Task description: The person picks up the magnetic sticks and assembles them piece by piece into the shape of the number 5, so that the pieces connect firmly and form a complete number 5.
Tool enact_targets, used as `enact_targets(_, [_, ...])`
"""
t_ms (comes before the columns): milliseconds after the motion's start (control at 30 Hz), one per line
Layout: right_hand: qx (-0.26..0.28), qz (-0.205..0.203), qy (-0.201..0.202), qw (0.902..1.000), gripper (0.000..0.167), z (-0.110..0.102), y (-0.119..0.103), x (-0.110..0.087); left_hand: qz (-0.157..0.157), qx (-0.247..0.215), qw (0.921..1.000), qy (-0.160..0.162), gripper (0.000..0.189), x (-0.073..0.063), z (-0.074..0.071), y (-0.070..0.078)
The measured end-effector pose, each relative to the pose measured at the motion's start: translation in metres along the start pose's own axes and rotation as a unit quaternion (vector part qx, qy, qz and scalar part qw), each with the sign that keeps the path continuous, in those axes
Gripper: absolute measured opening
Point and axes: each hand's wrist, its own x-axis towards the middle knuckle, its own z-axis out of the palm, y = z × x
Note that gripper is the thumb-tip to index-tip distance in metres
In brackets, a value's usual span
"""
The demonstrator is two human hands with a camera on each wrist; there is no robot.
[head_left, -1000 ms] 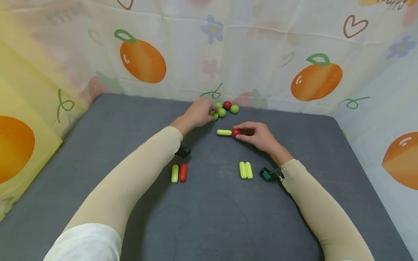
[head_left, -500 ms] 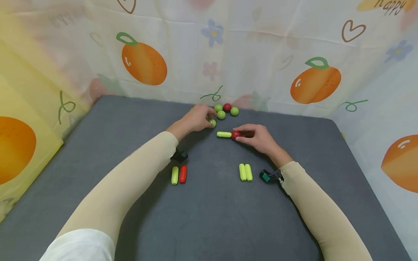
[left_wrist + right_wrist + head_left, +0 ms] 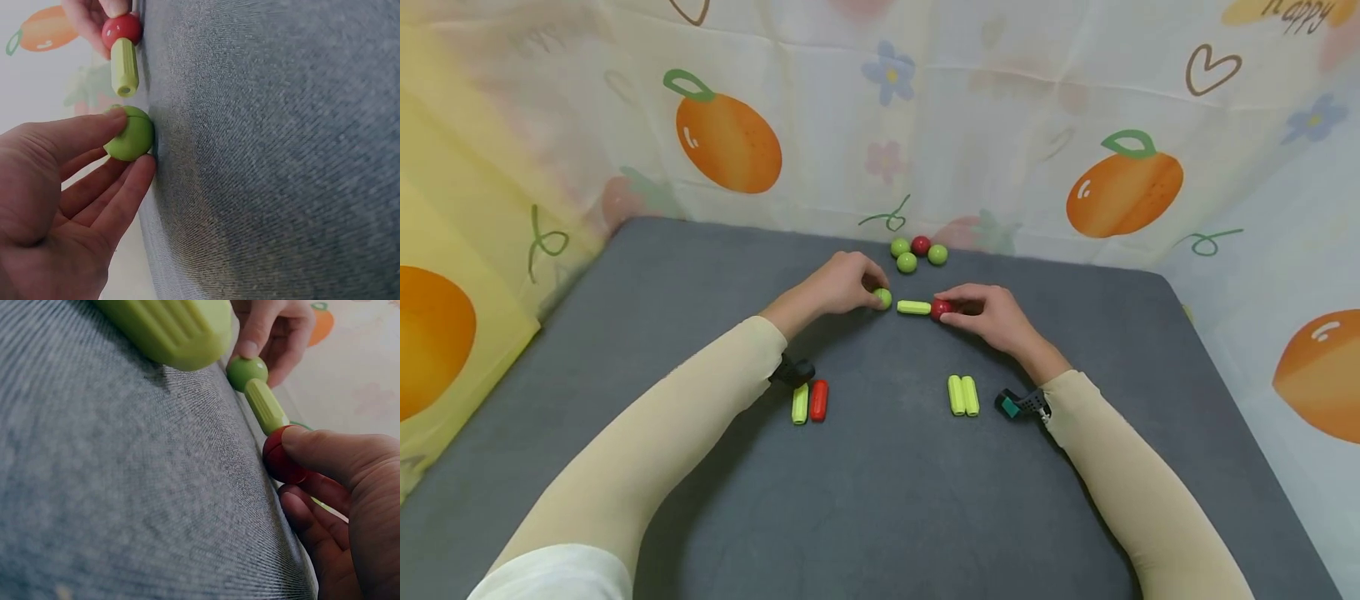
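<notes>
My left hand pinches a green ball between thumb and fingers, close to the table surface. Across from it, my right hand grips a red ball by thumb and fingertips. A ridged yellow-green rod extends leftward from the red ball, end against it. In the left wrist view a small gap separates the rod's free end from the green ball. Whether a hole faces the rod on the green ball is hidden.
Behind the hands sit several green balls and a red ball. Two yellow-green rods lie near the right wrist. A red rod and another yellow-green rod lie near the left wrist. Printed cloth borders the grey table.
My left hand has drawn the green ball away from the cluster, toward me and the rod's free end. My right hand keeps its grip on the red ball in about the same place.
</notes>
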Motion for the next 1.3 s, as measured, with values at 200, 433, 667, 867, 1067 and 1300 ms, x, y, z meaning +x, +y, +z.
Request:
enact_targets(200, [0.005, -0.002, 0.001, 1.0, 0.035, 0.0, 0.001, 0.002, 0.005, -0.002, 1.0, 0.0, 0.023, -0.004, 0.001, 0.0])
enact_targets(433, [0.013, 0.001, 0.002, 0.9999, 0.035, 0.0, 0.001, 0.003, 0.015, -0.004, 0.9999, 0.002, 0.023, -0.003, 0.002, 0.001])
enact_targets(667, [0.012, -0.001, 0.0, 0.9999, 0.034, 0.0, 0.001, 0.003, 0.017, -0.01, 0.9998, -0.001, 0.023, -0.005, 0.003, 0.001])
enact_targets(867, [0.014, 0.001, 0.0, 0.9999, 0.034, 0.001, 0.002, 0.003, 0.021, -0.014, 0.9997, -0.003, 0.023, -0.003, 0.006, 0.002])
enact_targets(1067, [0.015, 0.002, 0.0, 0.9999, 0.035, 0.001, 0.002, 0.003, 0.026, -0.012, 0.9996, -0.001, 0.023, -0.002, 0.008, 0.004])
enact_targets(1300, [0.018, 0.003, 0.0, 0.9998, 0.035, 0.001, 0.001, 0.002, 0.026, -0.029, 0.9992, 0.006, 0.026, -0.004, 0.011, 0.0])
